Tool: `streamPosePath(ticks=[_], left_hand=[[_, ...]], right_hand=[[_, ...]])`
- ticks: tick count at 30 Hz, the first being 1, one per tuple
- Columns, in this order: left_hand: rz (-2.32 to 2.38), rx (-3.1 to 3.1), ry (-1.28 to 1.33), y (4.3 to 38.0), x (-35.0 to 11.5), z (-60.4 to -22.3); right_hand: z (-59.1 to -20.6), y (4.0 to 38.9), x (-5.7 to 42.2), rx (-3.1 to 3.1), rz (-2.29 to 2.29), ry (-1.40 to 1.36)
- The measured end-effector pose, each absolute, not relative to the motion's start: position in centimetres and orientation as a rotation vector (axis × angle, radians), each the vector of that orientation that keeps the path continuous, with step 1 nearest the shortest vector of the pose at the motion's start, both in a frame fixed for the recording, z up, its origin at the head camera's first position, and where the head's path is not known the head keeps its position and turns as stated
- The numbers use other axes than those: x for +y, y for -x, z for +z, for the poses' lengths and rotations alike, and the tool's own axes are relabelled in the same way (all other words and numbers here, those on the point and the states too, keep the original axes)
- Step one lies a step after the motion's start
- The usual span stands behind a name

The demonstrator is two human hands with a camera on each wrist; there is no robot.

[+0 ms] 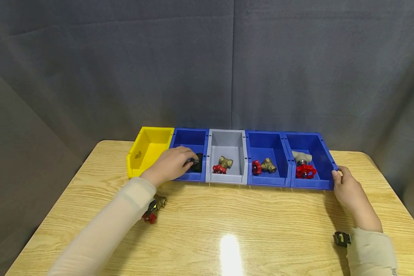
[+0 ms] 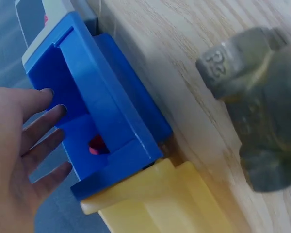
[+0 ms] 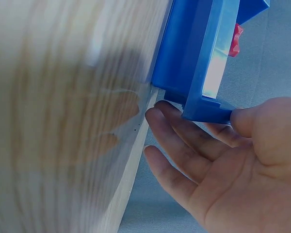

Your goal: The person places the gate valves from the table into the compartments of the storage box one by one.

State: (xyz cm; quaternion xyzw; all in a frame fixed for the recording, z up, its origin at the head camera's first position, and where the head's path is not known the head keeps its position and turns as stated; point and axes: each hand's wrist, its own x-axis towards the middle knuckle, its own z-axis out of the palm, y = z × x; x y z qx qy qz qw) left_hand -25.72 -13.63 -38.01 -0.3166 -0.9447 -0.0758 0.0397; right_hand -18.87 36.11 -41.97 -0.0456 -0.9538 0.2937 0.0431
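Observation:
My left hand [image 1: 172, 163] reaches into the second bin from the left, a blue bin [image 1: 192, 135]. Its fingers look spread and hold nothing in the left wrist view, where a red piece [image 2: 98, 144] shows inside that bin. A small dark object [image 1: 199, 163] appears beside the fingertips in the head view; its kind is unclear. My right hand [image 1: 352, 191] grips the front corner of the rightmost blue bin [image 1: 312, 184], thumb on the rim and fingers around the outside. That bin holds a grey valve [image 1: 302, 157] with a red handwheel [image 1: 305, 171].
A yellow bin [image 1: 134, 173] ends the row at left. The grey bin [image 1: 226, 179] and the blue bin beside it [image 1: 267, 181] each contain a brass valve with a red handwheel. Another brass valve [image 1: 161, 201] lies on the wooden table [image 1: 193, 230], partly behind my left forearm.

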Motion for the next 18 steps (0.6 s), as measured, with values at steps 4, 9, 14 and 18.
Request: streamPosePath(ticks=[4, 9, 14, 18], left_hand=[[-0.265, -2.853, 0.979, 25.3, -14.2, -37.5], [-0.302, -2.824, 0.989, 24.7, -14.7, -36.7], [-0.314, -2.758, 1.063, 24.1, -15.1, -36.2], [-0.318, -2.695, 1.122, 23.4, -15.3, -36.0]], right_hand=[[-41.9, 18.9, 36.1, -2.92, 0.902, 0.141], [-42.0, 18.9, 36.0, -2.925, 0.904, 0.146], [-42.0, 18.9, 36.1, -2.919, 0.898, 0.135], [-41.9, 18.9, 36.1, -2.932, 0.905, 0.144]])
